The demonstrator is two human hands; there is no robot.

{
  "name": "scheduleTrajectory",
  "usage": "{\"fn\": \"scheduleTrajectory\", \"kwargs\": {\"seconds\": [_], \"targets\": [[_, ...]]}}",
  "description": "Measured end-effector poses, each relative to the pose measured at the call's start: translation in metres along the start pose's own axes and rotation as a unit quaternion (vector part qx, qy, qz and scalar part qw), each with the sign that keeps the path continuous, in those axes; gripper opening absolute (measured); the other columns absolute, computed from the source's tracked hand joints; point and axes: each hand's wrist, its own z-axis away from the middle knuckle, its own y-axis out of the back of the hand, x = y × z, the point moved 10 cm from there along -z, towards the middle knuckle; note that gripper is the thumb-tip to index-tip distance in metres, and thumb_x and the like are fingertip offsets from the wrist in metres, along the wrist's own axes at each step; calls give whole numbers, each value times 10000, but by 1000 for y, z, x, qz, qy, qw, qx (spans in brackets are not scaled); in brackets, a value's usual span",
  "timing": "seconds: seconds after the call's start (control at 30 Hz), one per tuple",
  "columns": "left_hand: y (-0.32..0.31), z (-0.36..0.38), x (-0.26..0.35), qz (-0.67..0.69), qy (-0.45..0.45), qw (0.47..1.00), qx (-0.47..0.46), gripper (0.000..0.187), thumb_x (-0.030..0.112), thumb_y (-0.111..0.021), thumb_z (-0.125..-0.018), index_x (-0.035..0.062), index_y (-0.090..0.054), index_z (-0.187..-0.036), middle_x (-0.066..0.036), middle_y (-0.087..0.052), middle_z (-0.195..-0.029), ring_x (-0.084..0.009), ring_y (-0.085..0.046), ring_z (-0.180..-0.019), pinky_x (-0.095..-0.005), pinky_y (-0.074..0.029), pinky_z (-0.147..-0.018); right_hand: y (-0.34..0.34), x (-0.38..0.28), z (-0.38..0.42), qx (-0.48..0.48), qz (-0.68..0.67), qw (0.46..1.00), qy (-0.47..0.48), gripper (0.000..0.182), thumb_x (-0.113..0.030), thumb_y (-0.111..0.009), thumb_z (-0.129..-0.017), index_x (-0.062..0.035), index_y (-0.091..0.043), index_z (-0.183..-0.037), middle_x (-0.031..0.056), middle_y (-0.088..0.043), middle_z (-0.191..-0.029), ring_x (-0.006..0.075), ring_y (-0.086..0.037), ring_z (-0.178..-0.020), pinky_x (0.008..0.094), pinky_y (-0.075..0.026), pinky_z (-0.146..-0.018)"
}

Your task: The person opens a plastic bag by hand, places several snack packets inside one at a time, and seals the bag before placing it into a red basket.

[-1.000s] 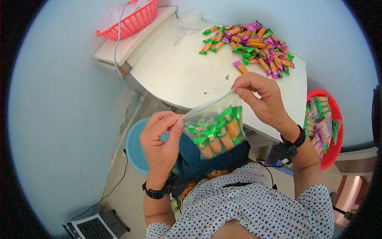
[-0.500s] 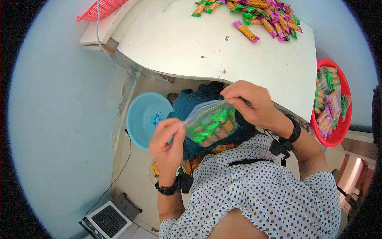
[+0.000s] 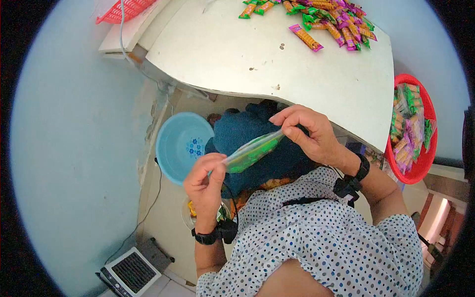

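Observation:
Between my two hands a clear zip bag [image 3: 253, 152] is stretched over my lap, seen nearly edge-on, with green-wrapped snacks inside. My left hand [image 3: 205, 180] pinches one top corner of it, thumb against fingers. The opposite top corner sits in the pinch of my right hand [image 3: 308, 129], close to the table's front edge. Beyond my hands, a heap of small snack packets [image 3: 341, 22] in green and purple wrappers lies at the back of the white table [image 3: 222, 54]. A single purple-ended packet [image 3: 306, 38] lies slightly apart from the heap.
A red basin [image 3: 429, 158] holding filled bags stands to the right of the table. On the floor at left is a light blue basin [image 3: 170, 148]. A red plastic basket [image 3: 131, 11] sits at the upper left, and a panel-topped device [image 3: 132, 271] at the lower left.
The bag has tipped from showing its broad side to nearly edge-on. My right hand has lowered slightly, and my left hand has shifted a little; both keep their pinch.

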Motion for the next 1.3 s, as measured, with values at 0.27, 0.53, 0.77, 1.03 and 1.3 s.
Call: {"fn": "scheduleTrajectory", "kwargs": {"seconds": [0.27,0.53,0.77,1.03,1.3], "targets": [[-9,-16,33,-196,-98,976,5,332,129,-801,-789,18,-697,-1084,-116,-691,-1077,-249,-638,-1016,-364,-489,-900,-11,10,-2,-21,-24,999,-43,100,-98,-620,-943,-12,-656,-981,119,-694,-951,217,-681,-890,326,-536,-800],[-81,-31,74,-348,-248,899,-99,362,158,-840,-691,75,-709,-1018,-116,-682,-1014,-326,-638,-1015,-477,-463,-992,-15,6,-3,-45,-22,999,-22,108,-103,-646,-926,-8,-667,-972,112,-702,-950,229,-687,-891,335,-542,-805],[-91,-35,67,-324,-253,905,-110,127,94,-771,-768,76,-679,-853,-68,-667,-835,-268,-653,-842,-517,-462,-984,-8,3,-4,-29,-4,999,-27,129,-101,-680,-895,-5,-674,-982,117,-706,-989,247,-691,-912,340,-544,-814],[-96,-36,66,-324,-247,906,-117,64,69,-721,-814,65,-666,-846,-76,-654,-815,-286,-642,-823,-517,-470,-969,-22,12,-6,-43,-39,998,-9,94,-80,-713,-864,-17,-698,-933,110,-717,-933,224,-696,-877,332,-548,-786],[-97,-36,64,-328,-251,904,-108,51,72,-704,-829,64,-659,-853,-80,-631,-804,-290,-630,-817,-509,-475,-956,-23,13,-10,-39,-94,994,-29,71,-73,-705,-881,-23,-706,-931,91,-721,-914,192,-693,-847,315,-544,-765]]}}
